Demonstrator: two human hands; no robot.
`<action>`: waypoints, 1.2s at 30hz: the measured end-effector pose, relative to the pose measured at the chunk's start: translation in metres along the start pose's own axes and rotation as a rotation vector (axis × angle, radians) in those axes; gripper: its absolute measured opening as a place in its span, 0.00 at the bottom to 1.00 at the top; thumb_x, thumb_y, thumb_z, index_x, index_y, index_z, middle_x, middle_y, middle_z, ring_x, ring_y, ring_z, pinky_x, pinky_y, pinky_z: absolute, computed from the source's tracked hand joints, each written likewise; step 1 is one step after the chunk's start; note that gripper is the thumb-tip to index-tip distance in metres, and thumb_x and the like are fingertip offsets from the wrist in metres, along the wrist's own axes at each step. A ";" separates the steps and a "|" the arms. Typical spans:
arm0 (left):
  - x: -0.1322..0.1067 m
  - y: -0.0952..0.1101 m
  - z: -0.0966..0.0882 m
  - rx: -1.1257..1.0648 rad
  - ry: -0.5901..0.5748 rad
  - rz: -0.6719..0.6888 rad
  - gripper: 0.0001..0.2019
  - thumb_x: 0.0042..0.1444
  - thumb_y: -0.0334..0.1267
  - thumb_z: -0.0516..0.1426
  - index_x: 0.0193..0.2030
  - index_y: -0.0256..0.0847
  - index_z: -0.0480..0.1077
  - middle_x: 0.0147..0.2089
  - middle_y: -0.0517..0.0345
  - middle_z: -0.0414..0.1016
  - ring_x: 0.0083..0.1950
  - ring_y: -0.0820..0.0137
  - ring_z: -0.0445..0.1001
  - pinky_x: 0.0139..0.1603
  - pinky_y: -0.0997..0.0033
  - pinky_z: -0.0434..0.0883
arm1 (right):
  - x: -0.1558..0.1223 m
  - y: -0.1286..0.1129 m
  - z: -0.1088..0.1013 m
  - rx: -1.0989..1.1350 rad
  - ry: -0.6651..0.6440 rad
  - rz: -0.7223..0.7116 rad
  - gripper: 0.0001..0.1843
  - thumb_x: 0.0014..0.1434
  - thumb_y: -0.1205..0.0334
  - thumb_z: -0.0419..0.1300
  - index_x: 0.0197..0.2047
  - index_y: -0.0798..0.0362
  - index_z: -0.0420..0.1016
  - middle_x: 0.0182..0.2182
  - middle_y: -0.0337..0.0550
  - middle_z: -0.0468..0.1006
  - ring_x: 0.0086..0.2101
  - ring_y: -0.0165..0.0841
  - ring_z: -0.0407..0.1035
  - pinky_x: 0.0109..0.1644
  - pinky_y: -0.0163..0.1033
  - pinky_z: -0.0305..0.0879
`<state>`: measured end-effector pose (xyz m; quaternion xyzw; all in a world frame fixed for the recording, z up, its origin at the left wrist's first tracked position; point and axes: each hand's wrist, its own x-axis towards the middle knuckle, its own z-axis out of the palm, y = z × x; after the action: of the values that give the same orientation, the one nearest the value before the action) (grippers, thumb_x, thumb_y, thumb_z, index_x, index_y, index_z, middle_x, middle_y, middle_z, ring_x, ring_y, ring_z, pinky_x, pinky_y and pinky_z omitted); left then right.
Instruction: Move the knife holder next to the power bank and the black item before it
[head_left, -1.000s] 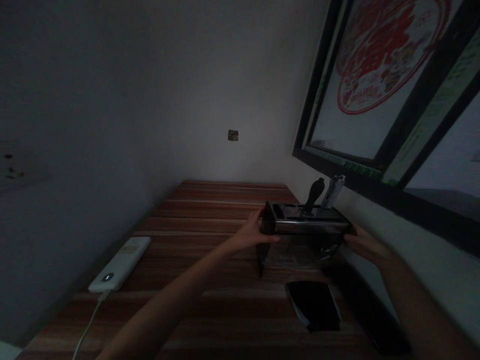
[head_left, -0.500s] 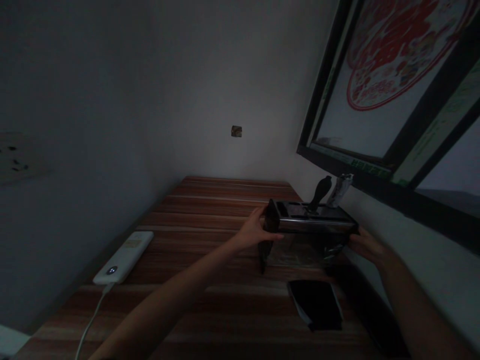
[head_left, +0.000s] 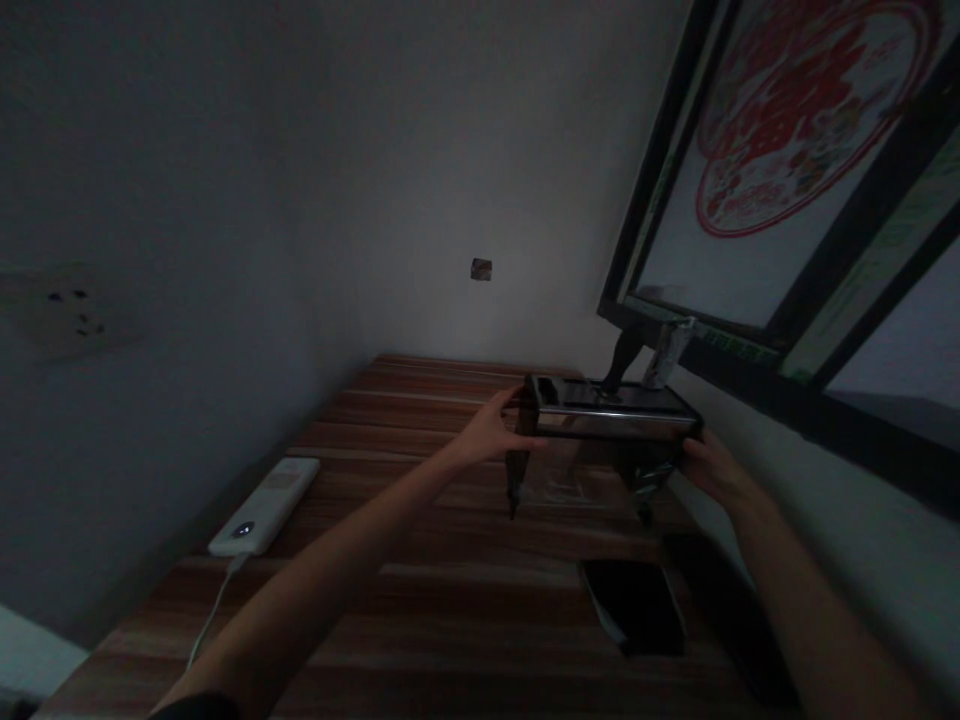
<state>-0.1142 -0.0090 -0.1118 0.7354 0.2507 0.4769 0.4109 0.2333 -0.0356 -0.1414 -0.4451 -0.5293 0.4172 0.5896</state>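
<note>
Between my two hands is a knife holder (head_left: 611, 426) with a shiny slotted metal top and a see-through front. A black handle (head_left: 622, 358) sticks up from a slot, and beside it stands a narrow piece in crinkled clear wrap (head_left: 667, 354). My left hand (head_left: 489, 430) grips the holder's left end, thumb along the front and fingers behind. At the right end my right hand (head_left: 718, 472) is closed on the lower corner; part of its fingers is hidden. The holder appears raised off the wooden table (head_left: 450, 590), though darkness blurs its lower edge.
A flat black piece with a pale edge (head_left: 637, 605) lies in front of the holder. Right of it is a long dark object (head_left: 727, 610) along the wall. On the left lies a white power bank (head_left: 270, 500) with a cable (head_left: 211, 610). A framed window (head_left: 720, 270) borders the right.
Both hands have moved the knife holder slightly up and to the left, away from the flat black piece. The view has also shifted a little.
</note>
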 end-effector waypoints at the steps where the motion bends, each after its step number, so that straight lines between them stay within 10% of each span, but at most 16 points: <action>1: 0.000 0.002 -0.008 0.006 -0.008 0.004 0.43 0.33 0.35 0.68 0.58 0.34 0.57 0.57 0.40 0.63 0.57 0.58 0.63 0.58 0.57 0.59 | 0.001 -0.006 0.009 0.001 -0.011 -0.013 0.23 0.34 0.50 0.69 0.36 0.45 0.73 0.33 0.40 0.80 0.35 0.41 0.74 0.37 0.43 0.71; 9: -0.018 0.017 -0.100 0.065 -0.087 -0.003 0.42 0.35 0.35 0.67 0.60 0.36 0.57 0.60 0.42 0.60 0.59 0.57 0.61 0.59 0.56 0.57 | 0.013 -0.035 0.100 -0.089 -0.120 -0.182 0.29 0.32 0.50 0.70 0.40 0.48 0.72 0.42 0.41 0.77 0.43 0.41 0.70 0.44 0.42 0.68; 20: -0.073 0.012 -0.214 0.097 -0.033 -0.175 0.40 0.36 0.36 0.66 0.59 0.37 0.58 0.58 0.47 0.64 0.61 0.55 0.57 0.59 0.58 0.58 | 0.034 0.006 0.232 0.051 -0.289 -0.186 0.36 0.38 0.57 0.69 0.52 0.47 0.67 0.51 0.42 0.72 0.50 0.41 0.65 0.55 0.46 0.60; 27: -0.100 -0.007 -0.249 0.059 0.009 -0.255 0.40 0.34 0.38 0.66 0.57 0.35 0.60 0.55 0.45 0.68 0.60 0.53 0.60 0.58 0.59 0.59 | 0.028 0.026 0.284 0.158 -0.309 -0.110 0.37 0.34 0.58 0.71 0.51 0.44 0.68 0.48 0.42 0.73 0.49 0.42 0.65 0.54 0.49 0.60; 36: -0.112 -0.015 -0.257 0.012 0.040 -0.312 0.39 0.33 0.38 0.66 0.56 0.36 0.61 0.52 0.47 0.71 0.59 0.54 0.60 0.58 0.59 0.58 | 0.022 0.046 0.299 0.182 -0.272 -0.113 0.36 0.35 0.60 0.71 0.50 0.44 0.68 0.49 0.41 0.72 0.51 0.40 0.63 0.57 0.48 0.55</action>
<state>-0.3940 0.0076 -0.1268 0.6804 0.3729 0.4205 0.4703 -0.0638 0.0228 -0.1676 -0.2987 -0.5887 0.4859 0.5728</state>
